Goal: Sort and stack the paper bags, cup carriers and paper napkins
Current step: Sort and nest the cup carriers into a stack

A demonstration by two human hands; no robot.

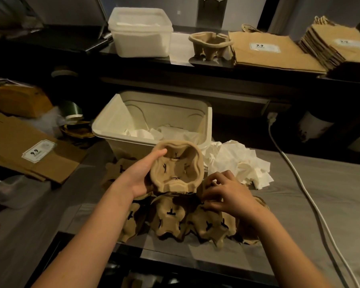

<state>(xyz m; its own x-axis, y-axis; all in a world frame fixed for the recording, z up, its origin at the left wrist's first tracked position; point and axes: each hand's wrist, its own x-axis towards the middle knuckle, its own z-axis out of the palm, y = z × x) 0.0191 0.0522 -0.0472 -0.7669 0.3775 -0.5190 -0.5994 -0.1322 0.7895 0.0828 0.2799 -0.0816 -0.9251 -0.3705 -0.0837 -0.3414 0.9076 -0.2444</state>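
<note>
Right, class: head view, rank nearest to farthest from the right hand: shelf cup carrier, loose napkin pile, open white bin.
1. loose napkin pile, just beyond the right hand.
2. open white bin, behind, towards the left.
3. shelf cup carrier, far back.

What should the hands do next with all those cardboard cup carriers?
Probably lift the loose cup carrier that the right hand pinches and nest it with the held cup carrier in the left hand. The other carriers lie jumbled and unstacked on the table below, so gathering them one by one into a stack seems sensible.
</note>
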